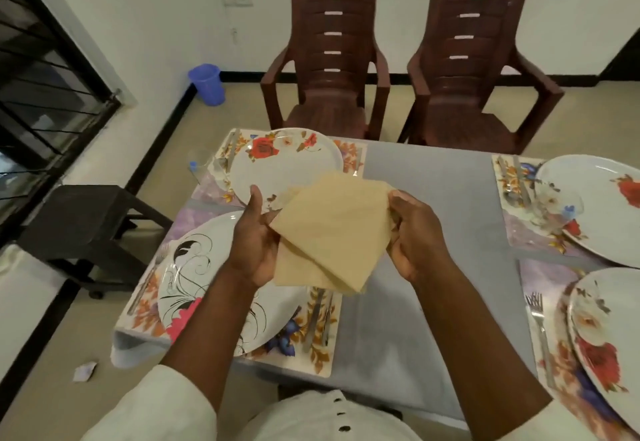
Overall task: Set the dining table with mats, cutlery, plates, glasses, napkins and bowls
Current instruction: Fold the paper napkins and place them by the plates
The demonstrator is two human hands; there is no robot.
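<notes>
Both hands above table (433, 232), holding folded beige napkins (329, 232) between them, off surface. Left hand (254, 236) grips napkins' left edge, thumb up. Right hand (414, 232) pinches right corner, fingers curled. Along table's left edge: two floral mats, each with plate; near plate (214, 288) has black swirls, far plate (284, 163) red flowers. Cutlery (320, 316) beside near plate. Along right edge: two more plates on mats, fork (538, 322), glass (557, 205). Two brown chairs (329, 59) beyond far edge.
</notes>
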